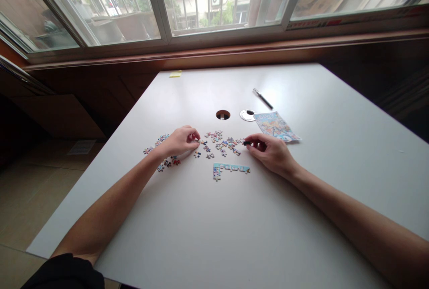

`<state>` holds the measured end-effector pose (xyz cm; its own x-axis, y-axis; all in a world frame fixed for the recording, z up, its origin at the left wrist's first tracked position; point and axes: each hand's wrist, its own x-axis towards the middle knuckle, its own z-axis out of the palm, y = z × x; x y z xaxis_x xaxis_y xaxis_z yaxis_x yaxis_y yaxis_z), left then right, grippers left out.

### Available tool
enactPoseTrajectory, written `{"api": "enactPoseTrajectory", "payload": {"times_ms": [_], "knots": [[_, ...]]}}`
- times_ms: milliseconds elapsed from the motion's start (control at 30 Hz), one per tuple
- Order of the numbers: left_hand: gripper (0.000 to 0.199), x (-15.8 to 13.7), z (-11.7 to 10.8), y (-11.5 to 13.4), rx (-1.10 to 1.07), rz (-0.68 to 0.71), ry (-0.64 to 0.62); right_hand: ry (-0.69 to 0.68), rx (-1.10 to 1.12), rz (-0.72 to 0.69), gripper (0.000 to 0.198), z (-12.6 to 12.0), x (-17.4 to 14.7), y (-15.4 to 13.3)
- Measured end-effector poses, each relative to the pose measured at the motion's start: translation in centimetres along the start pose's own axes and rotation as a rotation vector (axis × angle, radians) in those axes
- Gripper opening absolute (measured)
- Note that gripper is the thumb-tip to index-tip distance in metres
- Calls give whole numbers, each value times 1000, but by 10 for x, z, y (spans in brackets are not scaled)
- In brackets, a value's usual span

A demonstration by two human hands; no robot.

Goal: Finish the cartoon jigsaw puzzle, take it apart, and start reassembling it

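My left hand (182, 140) is low over the white table, thumb and fingers pinched at a small jigsaw piece (203, 142). Between the thumb and forefinger of my right hand (270, 151) is a dark jigsaw piece (247, 143). Loose jigsaw pieces (214, 136) lie scattered between both hands. More pieces (162, 139) are spread around and partly behind my left wrist. Nearer to me, a joined corner of the puzzle (233, 167) forms an L, with a light blue top strip and a short left side.
A colourful printed picture sheet (278, 125) lies beyond my right hand. Behind it are a black pen (263, 98) and a round metal cover (247, 115), beside a hole (223, 115) in the tabletop. A yellow sticky note (175, 74) marks the far edge, below the window.
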<state>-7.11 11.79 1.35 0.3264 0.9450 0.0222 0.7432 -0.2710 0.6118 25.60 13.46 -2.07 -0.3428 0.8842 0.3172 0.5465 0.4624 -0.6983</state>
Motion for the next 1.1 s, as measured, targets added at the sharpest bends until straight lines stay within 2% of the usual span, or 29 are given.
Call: {"api": "enactPoseTrajectory", "payload": {"times_ms": [433,1100], "knots": [[17,-1,0,0,3,-4,1,-14,-110,-110,11,-1,0,-1],[17,-1,0,0,6,6,-4,-31,-128,-96,9,-2,0,-3]]}}
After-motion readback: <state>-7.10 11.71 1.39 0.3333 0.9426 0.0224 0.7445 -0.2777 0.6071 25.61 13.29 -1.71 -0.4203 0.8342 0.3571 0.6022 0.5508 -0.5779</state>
